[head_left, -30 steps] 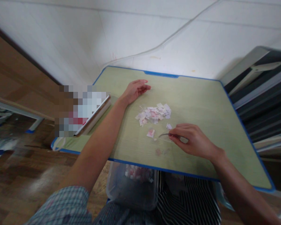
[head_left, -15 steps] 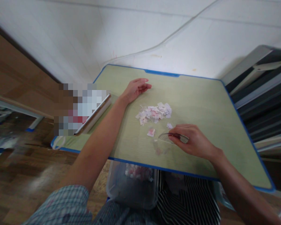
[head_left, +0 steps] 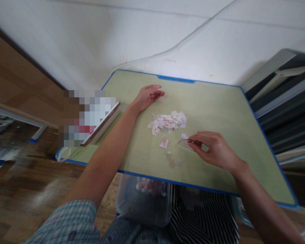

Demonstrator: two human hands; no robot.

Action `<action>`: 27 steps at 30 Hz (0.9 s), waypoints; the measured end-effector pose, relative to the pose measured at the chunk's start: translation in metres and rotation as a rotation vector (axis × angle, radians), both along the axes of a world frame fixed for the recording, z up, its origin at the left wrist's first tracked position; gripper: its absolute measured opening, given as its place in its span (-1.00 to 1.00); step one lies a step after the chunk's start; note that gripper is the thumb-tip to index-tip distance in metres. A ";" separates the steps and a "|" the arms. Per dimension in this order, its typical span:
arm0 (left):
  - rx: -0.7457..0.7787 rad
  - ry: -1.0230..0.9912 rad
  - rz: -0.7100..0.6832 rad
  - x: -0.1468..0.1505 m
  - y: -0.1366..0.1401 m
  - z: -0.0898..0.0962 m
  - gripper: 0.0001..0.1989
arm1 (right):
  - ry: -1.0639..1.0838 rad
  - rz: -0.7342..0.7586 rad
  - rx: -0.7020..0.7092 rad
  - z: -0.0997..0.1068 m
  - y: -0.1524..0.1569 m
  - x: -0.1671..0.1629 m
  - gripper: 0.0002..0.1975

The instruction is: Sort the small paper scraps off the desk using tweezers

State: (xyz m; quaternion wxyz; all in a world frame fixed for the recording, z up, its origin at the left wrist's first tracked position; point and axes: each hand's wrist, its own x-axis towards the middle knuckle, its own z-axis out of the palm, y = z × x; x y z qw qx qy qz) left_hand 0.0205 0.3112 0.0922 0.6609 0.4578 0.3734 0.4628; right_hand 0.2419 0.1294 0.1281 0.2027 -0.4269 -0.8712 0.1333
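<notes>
My right hand (head_left: 213,147) pinches a clear, half-round protractor (head_left: 184,144) between thumb and fingers, tilted just above the table. Beside its tip lie a small white scrap (head_left: 184,135), a pink-and-white paper scrap (head_left: 164,143) and a tiny pale bit (head_left: 169,152). Faint see-through scraps (head_left: 172,164) are nearer the front edge. Farther back is a loose heap of torn paper pieces (head_left: 169,122), white with some pink. My left hand (head_left: 147,97) rests on its side behind the heap's left end, fingers loosely stretched out, holding nothing.
The pale green table (head_left: 218,108) has a blue rim and stands against a white wall (head_left: 152,34). A slanted white-edged object (head_left: 105,123), partly pixelated, is at the left. Below the front edge sits a clear plastic bin (head_left: 142,206) with scraps inside. Dark folded panels (head_left: 287,91) lean at right.
My right hand has moved a little to the right and away from me with the protractor, drawing back from the small scraps. My left hand and the paper heap have stayed in place.
</notes>
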 end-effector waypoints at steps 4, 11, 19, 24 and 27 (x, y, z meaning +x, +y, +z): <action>0.000 -0.010 0.004 0.000 0.000 0.000 -0.79 | 0.017 0.093 -0.074 0.000 -0.003 -0.007 -0.83; 0.002 -0.009 0.003 0.000 0.001 -0.002 -0.77 | -0.042 0.058 -0.080 -0.002 -0.003 -0.011 -0.81; -0.005 0.003 -0.003 0.000 0.000 0.002 -0.83 | -0.087 -0.070 -0.156 0.009 -0.004 0.011 -0.79; -0.011 -0.008 -0.002 0.000 -0.002 0.002 -0.82 | -0.119 -0.091 -0.156 0.011 -0.015 0.028 -0.80; -0.006 -0.007 -0.001 0.000 -0.003 0.002 -0.79 | -0.156 -0.016 -0.190 0.014 -0.026 0.039 -0.79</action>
